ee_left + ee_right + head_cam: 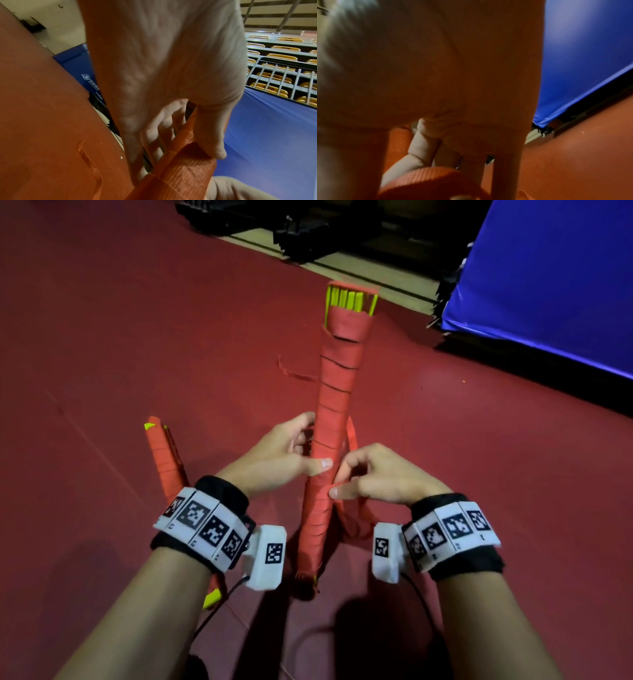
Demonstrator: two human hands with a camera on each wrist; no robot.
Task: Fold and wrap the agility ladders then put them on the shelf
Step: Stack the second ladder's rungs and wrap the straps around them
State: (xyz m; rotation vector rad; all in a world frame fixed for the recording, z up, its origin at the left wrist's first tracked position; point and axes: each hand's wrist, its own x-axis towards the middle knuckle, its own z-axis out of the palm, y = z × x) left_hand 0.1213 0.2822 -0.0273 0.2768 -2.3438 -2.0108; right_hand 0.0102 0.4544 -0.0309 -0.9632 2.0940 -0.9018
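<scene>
Ladder bundle (330, 419) stands tilted on the red floor (102, 337), left hand (279, 451) curled round it to steady it while right hand (373, 479) pinches the strap (352, 440). Left wrist: thumb (212, 135) clamps webbing. Right wrist: blurred, fingers (421, 147) curled on strap.

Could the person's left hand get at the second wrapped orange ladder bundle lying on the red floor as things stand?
Probably not at once: the left hand grips the upright orange strap-wrapped bundle. The second bundle lies close beside that wrist with nothing over it, so letting go would likely free the way.
</scene>
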